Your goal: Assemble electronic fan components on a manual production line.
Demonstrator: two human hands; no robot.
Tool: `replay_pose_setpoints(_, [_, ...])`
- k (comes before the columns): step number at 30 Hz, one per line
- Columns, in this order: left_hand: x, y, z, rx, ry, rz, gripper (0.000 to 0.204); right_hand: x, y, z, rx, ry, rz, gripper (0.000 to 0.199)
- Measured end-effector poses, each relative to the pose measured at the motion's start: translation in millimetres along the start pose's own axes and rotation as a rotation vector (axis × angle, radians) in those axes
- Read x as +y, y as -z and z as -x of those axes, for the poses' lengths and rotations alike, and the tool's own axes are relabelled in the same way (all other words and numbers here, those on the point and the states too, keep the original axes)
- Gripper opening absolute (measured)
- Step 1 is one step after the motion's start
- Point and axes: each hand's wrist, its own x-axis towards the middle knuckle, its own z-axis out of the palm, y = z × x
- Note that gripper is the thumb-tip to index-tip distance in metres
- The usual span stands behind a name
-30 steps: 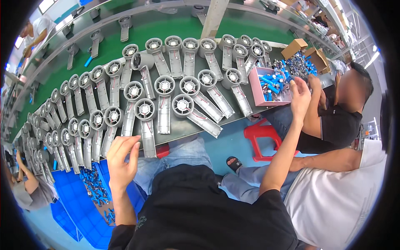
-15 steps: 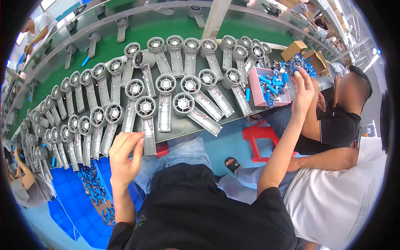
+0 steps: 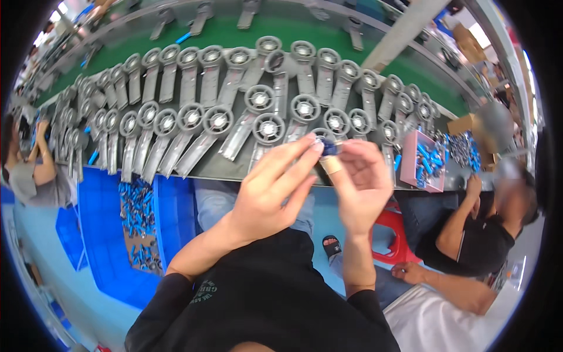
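In front of my chest, above the table's near edge, my two hands meet around a small dark blue part (image 3: 329, 148) with a silvery end; blur and fingers hide its exact kind. My left hand (image 3: 272, 190) is closed, its fingertips pinching the silvery end. Thumb and fingers of my right hand (image 3: 363, 182) grip the other side; a tan wrap covers one of its digits. Just beyond lie rows of grey handheld fan housings (image 3: 268, 129), round heads away from me and open handles toward me.
A pink box (image 3: 409, 157) of blue cylindrical cells stands at the right, with more cells (image 3: 463, 149) piled beyond it. Blue crates (image 3: 99, 234) are below left. A green conveyor belt (image 3: 229, 35) runs behind the table. People sit at both sides; a red stool (image 3: 384, 234) is near right.
My right hand has come left from beside the pink box to my front. My left hand has moved right to meet it, and both now hold the dark blue part. The view has turned.
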Motion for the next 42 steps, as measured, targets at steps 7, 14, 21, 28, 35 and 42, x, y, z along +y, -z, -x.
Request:
replay_pose_setpoints(7, [-23.1,29.9,25.5,0.250,0.180,-0.057,0.029,17.9,-29.4,3.1,-0.419,-0.016,0.042,0.019])
replay_pose_setpoints(14, [-41.5,61.1,53.5,0.067,0.781,0.578,0.036,47.8,-14.2,6.0,-0.320,-0.197,0.295,0.019])
replay_pose_setpoints(21, [-57.3,36.5,49.1,-0.370,0.125,-0.476,0.030,53.0,-25.4,15.8,-0.302,-0.195,0.458,0.015])
replay_pose_setpoints(28, [-66.7,21.0,51.3,-0.329,0.120,-0.482,0.019,64.2,-33.5,17.6,-0.233,-0.190,0.380,0.016])
replay_pose_setpoints(35, [-64.7,22.7,43.4,-0.172,0.217,-0.417,0.016,69.6,-32.8,18.8,-0.202,-0.188,0.398,0.019])
replay_pose_setpoints(42, [-72.1,26.5,44.6,-0.186,0.244,-0.388,0.018,75.2,-39.8,16.1,-0.260,-0.138,0.405,0.022])
